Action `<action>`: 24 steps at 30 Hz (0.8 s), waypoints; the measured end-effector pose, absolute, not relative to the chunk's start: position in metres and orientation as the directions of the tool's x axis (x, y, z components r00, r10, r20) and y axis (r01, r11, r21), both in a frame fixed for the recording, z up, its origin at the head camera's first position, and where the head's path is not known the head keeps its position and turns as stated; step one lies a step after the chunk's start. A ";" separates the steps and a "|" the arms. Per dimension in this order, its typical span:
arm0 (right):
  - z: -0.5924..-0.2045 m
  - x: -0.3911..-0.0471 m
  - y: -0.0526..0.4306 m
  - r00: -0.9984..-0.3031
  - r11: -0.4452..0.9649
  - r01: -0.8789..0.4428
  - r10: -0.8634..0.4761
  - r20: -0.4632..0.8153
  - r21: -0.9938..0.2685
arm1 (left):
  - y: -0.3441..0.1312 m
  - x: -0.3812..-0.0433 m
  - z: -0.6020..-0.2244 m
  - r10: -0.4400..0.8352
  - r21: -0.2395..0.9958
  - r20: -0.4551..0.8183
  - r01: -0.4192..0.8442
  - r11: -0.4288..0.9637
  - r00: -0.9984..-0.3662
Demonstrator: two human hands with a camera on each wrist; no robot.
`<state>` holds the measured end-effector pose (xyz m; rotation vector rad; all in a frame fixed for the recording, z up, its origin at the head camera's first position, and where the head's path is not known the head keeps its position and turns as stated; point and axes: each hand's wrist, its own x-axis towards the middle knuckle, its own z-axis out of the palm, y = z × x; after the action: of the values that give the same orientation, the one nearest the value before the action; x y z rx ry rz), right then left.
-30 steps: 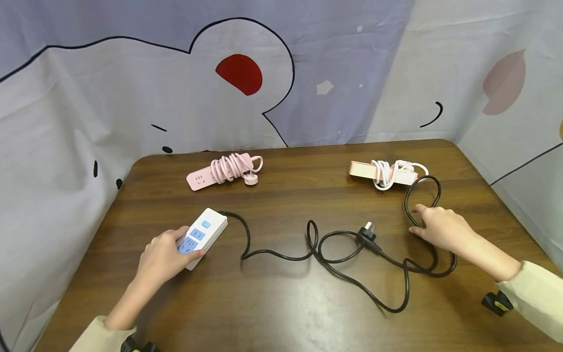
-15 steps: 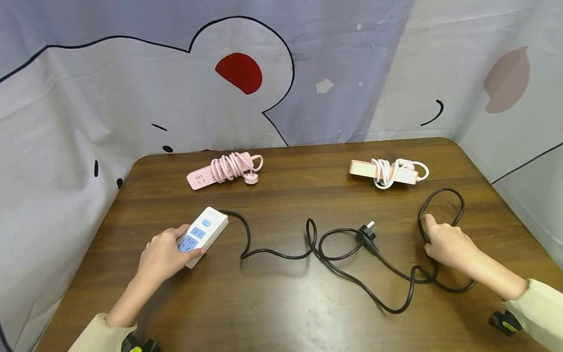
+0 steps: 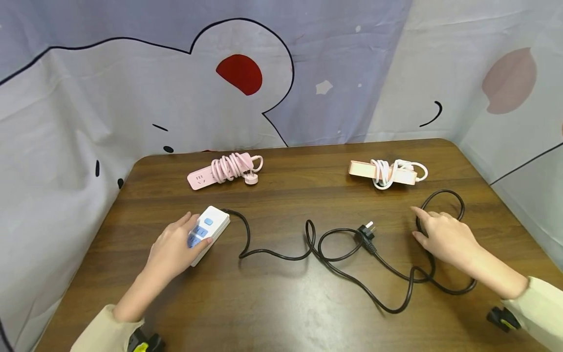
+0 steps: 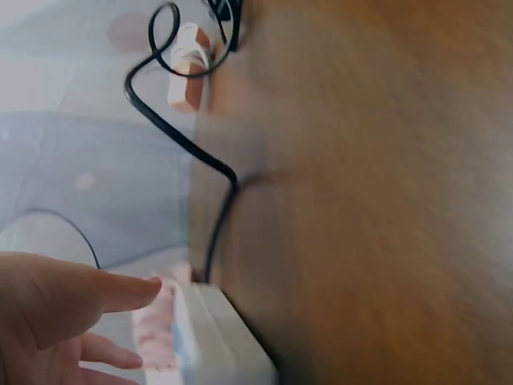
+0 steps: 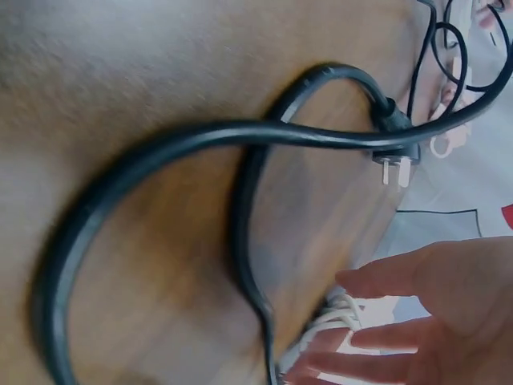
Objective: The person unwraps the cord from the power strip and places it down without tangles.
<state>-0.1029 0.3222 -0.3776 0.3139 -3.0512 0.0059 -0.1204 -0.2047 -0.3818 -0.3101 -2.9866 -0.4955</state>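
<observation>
A white power strip (image 3: 216,219) with blue sockets lies on the left half of the table. My left hand (image 3: 172,248) hovers over its near end, partly covering the sockets. In the left wrist view, the thumb (image 4: 120,293) stands apart from the strip's side. From the far end a black cord (image 3: 274,253) runs in loose bends across the table. Its black plug (image 3: 366,231) lies right of centre, prongs up. On the right, my right hand (image 3: 448,238) is over the cord's end loop, fingers relaxed and spread; in the right wrist view nothing sits between thumb and fingers.
A pink power strip (image 3: 200,178) wrapped in its own cord lies at the back left of the wooden table (image 3: 281,313). At the back right lies a peach one (image 3: 362,169) wound with white cord. A printed curtain (image 3: 334,58) hangs behind the table.
My right hand has drawn the cord's end loop rightward and toward me, away from the peach strip, then loosened its fingers. My left hand has loosened from the white strip, which shifted slightly.
</observation>
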 end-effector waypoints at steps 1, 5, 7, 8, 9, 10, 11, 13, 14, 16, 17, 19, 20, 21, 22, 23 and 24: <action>-0.377 -0.104 0.321 -0.967 0.975 -0.223 -0.224 0.122 0.019 | -0.200 -0.121 -0.378 0.197 0.308 0.152 0.236 0.922 -0.969; -0.377 -0.113 0.320 -0.894 0.943 -0.325 -0.329 0.303 0.065 | -0.179 -0.126 -0.363 0.284 0.317 0.254 0.357 0.879 -0.925; -0.377 -0.119 0.320 -0.855 0.925 -0.371 -0.374 0.359 0.081 | -0.167 -0.130 -0.354 0.326 0.327 0.280 0.409 0.852 -0.903; -0.376 -0.122 0.320 -0.843 0.917 -0.389 -0.391 0.369 0.085 | -0.162 -0.133 -0.349 0.346 0.326 0.293 0.433 0.840 -0.891; -0.375 -0.124 0.320 -0.837 0.912 -0.401 -0.402 0.371 0.085 | -0.156 -0.136 -0.345 0.366 0.320 0.301 0.455 0.831 -0.881; -0.373 -0.127 0.319 -0.835 0.909 -0.408 -0.409 0.368 0.085 | -0.150 -0.140 -0.340 0.386 0.313 0.307 0.475 0.822 -0.870; -0.372 -0.130 0.319 -0.836 0.907 -0.412 -0.415 0.359 0.088 | -0.144 -0.144 -0.336 0.409 0.302 0.319 0.500 0.812 -0.855; -0.369 -0.136 0.320 -0.846 0.907 -0.411 -0.417 0.333 0.092 | -0.132 -0.152 -0.328 0.456 0.277 0.331 0.547 0.790 -0.826; -0.367 -0.139 0.320 -0.849 0.907 -0.410 -0.418 0.322 0.095 | -0.126 -0.156 -0.324 0.482 0.263 0.336 0.571 0.777 -0.810; -0.365 -0.146 0.321 -0.848 0.905 -0.413 -0.423 0.318 0.103 | -0.114 -0.165 -0.316 0.527 0.242 0.331 0.610 0.754 -0.783; -0.364 -0.150 0.321 -0.845 0.903 -0.416 -0.427 0.322 0.107 | -0.108 -0.169 -0.312 0.546 0.232 0.324 0.625 0.746 -0.772; -0.361 -0.156 0.323 -0.839 0.902 -0.419 -0.428 0.337 0.103 | -0.095 -0.178 -0.304 0.575 0.211 0.304 0.643 0.737 -0.759; -0.360 -0.160 0.325 -0.837 0.902 -0.419 -0.427 0.343 0.101 | -0.088 -0.183 -0.301 0.587 0.203 0.293 0.649 0.733 -0.754; -0.359 -0.163 0.326 -0.838 0.904 -0.417 -0.422 0.346 0.094 | -0.081 -0.187 -0.298 0.599 0.191 0.282 0.655 0.731 -0.750; -0.357 -0.167 0.328 -0.842 0.907 -0.412 -0.415 0.346 0.084 | -0.074 -0.192 -0.295 0.609 0.180 0.271 0.661 0.729 -0.745; -0.356 -0.170 0.330 -0.849 0.911 -0.406 -0.406 0.340 0.074 | -0.067 -0.197 -0.293 0.619 0.171 0.262 0.667 0.725 -0.740; -0.354 -0.174 0.333 -0.857 0.915 -0.398 -0.396 0.330 0.062 | -0.059 -0.202 -0.292 0.629 0.162 0.252 0.673 0.721 -0.735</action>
<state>-0.1741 0.3328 -0.3543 0.5852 -2.7372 0.0122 -0.2020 -0.0594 -0.2916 -1.0487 -2.7459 -0.3633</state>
